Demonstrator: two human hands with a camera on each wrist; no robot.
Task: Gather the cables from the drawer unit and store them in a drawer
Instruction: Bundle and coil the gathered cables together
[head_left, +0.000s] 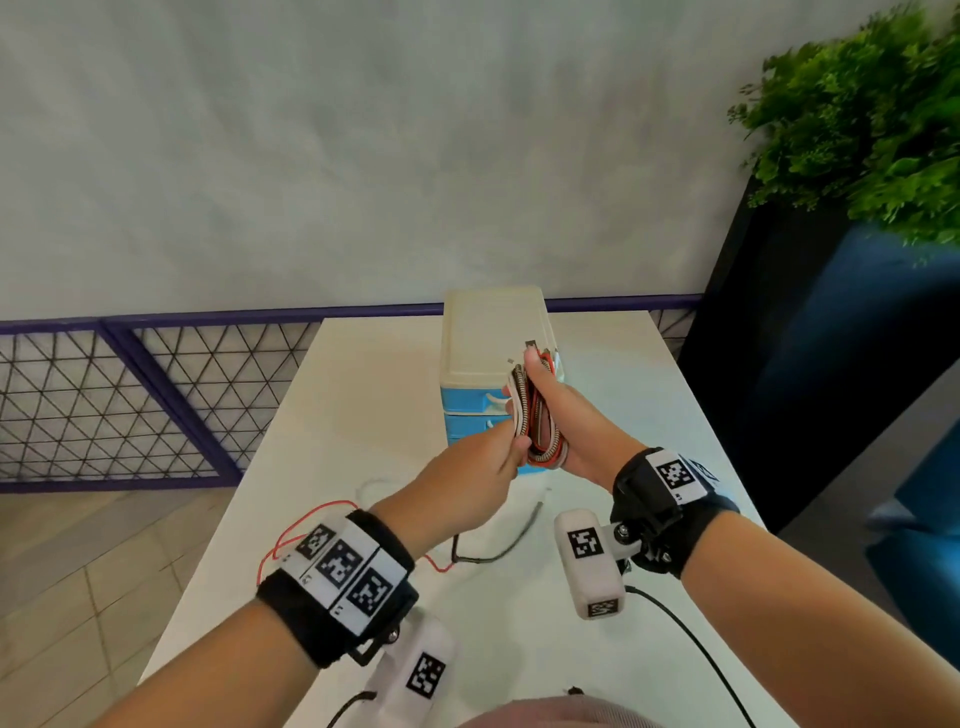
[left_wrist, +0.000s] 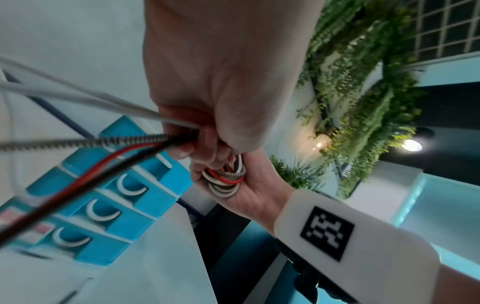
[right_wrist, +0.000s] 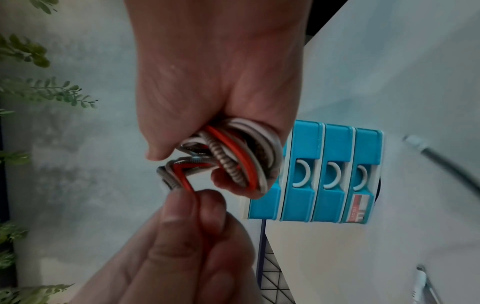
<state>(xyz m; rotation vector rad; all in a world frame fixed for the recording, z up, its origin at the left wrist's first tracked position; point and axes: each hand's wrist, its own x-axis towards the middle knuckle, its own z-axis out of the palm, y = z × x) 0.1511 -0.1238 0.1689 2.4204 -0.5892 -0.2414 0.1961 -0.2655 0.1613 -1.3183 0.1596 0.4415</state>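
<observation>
A coil of red, white, black and braided cables (head_left: 537, 415) is wound around my right hand (head_left: 558, 410), whose fingers grip it (right_wrist: 241, 158) in front of the drawer unit. My left hand (head_left: 488, 462) pinches the loose strands (left_wrist: 145, 139) just below the coil (left_wrist: 224, 181). The loose tails (head_left: 498, 545) trail down onto the white table (head_left: 363, 415). The blue drawer unit (head_left: 493, 364) with a cream top stands at the table's far side. Its drawers (right_wrist: 330, 174) are all closed.
A purple metal mesh railing (head_left: 130, 400) runs behind and left of the table. A dark planter with green foliage (head_left: 872, 119) stands to the right. A concrete wall fills the background. A black lead (head_left: 680, 634) runs from my right wrist camera.
</observation>
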